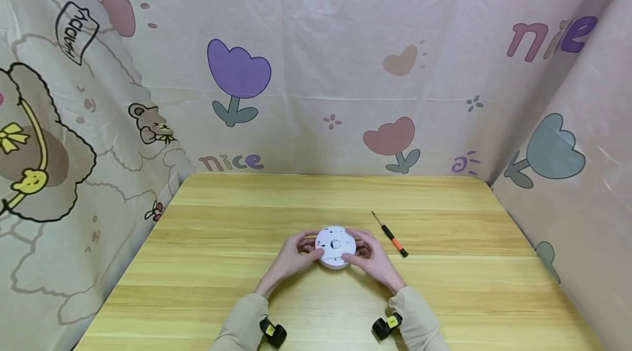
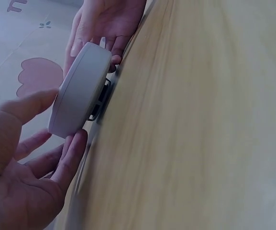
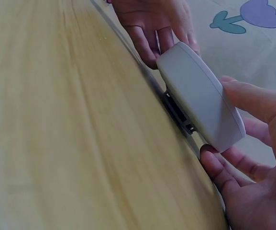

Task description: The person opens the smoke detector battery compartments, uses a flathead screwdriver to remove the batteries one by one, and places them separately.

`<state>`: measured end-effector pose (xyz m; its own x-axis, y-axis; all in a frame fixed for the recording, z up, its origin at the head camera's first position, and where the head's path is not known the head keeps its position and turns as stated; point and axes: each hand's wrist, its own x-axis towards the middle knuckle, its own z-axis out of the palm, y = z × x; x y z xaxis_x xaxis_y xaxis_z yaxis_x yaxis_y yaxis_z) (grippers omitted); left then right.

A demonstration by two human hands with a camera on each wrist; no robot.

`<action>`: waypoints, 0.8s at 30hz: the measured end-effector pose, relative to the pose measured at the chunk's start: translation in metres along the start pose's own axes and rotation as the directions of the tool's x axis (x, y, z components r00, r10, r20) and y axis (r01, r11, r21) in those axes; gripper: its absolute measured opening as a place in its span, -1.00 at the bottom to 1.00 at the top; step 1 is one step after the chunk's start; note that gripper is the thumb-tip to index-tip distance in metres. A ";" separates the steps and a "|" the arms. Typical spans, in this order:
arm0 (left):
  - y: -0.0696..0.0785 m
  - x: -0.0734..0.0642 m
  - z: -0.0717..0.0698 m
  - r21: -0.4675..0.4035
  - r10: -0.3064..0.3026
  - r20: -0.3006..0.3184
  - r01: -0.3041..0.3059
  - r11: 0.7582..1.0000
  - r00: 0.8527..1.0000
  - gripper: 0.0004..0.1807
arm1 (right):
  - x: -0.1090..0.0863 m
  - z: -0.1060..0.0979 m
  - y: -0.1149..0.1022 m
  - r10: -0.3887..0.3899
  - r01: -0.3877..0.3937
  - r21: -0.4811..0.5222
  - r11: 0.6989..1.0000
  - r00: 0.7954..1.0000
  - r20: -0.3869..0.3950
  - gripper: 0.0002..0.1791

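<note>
Both hands grip a round white smoke detector by its rim, with its slotted back face turned up in the head view. My left hand holds the left side, thumb on the upper edge and fingers curled below. On the right side, my right hand has the same kind of hold. A dark vented part sticks out from the detector's underside, close over the table. Between the fingers of the far hand, a pale tab shows at the detector's edge in the left wrist view.
A small screwdriver with a black and orange handle lies on the wooden table, right of the hands. Printed cloth hangs along the back and both sides. Each sleeve carries a black wrist camera.
</note>
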<state>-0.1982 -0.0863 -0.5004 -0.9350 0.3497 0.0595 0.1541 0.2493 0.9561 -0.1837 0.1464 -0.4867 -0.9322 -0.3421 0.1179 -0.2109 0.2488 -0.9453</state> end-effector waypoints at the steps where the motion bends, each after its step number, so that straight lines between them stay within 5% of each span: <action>1: -0.002 0.000 0.000 0.010 0.007 0.003 -0.007 1.000 1.000 -0.42 | 0.000 0.000 0.000 0.005 -0.005 0.003 1.000 1.000 -0.002 -0.29; 6: -0.002 0.001 0.001 0.019 0.022 0.034 -0.022 1.000 0.999 -0.31 | 0.000 0.001 0.001 0.023 -0.023 0.016 1.000 1.000 -0.003 -0.29; 16: 0.032 -0.009 0.000 0.002 0.038 0.086 -0.038 0.999 0.996 -0.35 | 0.001 0.002 0.000 0.035 -0.035 0.029 0.999 0.999 -0.002 -0.32; 24: 0.031 -0.009 0.003 -0.018 0.052 0.087 -0.051 0.999 0.995 -0.27 | 0.000 0.003 -0.004 0.026 -0.026 0.033 0.999 1.000 0.007 -0.34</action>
<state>-0.1838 -0.0795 -0.4721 -0.8945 0.4391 0.0843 0.1958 0.2153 0.9567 -0.1819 0.1431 -0.4835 -0.9353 -0.3420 0.0912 -0.1764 0.2272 -0.9577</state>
